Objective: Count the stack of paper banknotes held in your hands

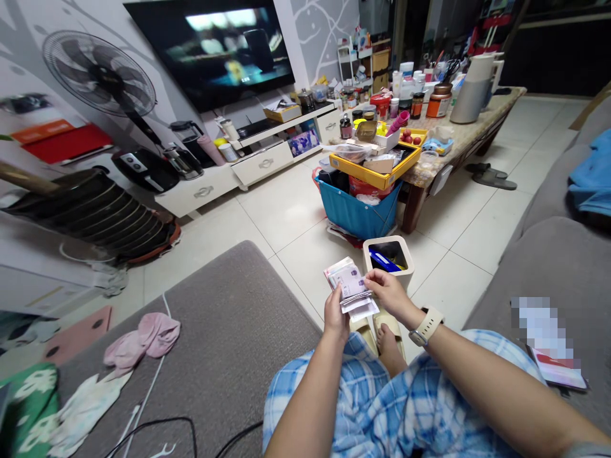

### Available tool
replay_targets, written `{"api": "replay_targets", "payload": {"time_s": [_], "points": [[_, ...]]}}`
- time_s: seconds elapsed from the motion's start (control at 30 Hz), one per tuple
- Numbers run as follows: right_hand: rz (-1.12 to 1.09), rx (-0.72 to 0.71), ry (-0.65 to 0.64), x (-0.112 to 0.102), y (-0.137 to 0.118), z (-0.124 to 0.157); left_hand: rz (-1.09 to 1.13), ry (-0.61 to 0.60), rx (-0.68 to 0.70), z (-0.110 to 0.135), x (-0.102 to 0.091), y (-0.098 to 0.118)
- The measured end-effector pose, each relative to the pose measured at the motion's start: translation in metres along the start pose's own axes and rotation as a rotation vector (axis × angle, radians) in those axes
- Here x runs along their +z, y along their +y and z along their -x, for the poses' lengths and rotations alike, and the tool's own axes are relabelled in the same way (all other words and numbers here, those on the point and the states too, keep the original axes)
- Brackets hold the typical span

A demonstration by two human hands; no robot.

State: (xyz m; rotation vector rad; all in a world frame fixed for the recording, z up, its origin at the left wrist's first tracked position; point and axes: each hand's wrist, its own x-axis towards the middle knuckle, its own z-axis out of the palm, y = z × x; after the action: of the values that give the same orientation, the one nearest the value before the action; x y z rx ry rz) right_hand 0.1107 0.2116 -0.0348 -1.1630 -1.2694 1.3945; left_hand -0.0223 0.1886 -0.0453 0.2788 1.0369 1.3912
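So the banknotes (349, 286) sit between both hands, left hand (335, 315) gripping the stack, right hand (389, 292) pinching an edge, and honestly a loose grip could spill some into the open-topped bin (409, 257) at 1 o'clock, with floor room (296, 232) at 10, grey seat (229, 318) edge at 8.

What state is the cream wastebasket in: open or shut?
Open: nothing covers the mouth of the cream wastebasket, and a blue packet shows inside.

Two hands (337, 313) (386, 291), one banknote bundle (351, 284)
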Motion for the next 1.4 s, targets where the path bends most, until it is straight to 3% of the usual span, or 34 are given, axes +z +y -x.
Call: {"api": "replay_targets", "payload": {"time_s": [0.4, 1.4], "points": [[-0.119, -0.007, -0.079, 0.004, -0.006, 0.002, -0.029, -0.005, -0.06, 0.003, 0.0, 0.003], [-0.006, -0.02, -0.165, 0.001, -0.013, 0.006, 0.045, -0.005, -0.058, 0.003, 0.003, 0.007]]}}
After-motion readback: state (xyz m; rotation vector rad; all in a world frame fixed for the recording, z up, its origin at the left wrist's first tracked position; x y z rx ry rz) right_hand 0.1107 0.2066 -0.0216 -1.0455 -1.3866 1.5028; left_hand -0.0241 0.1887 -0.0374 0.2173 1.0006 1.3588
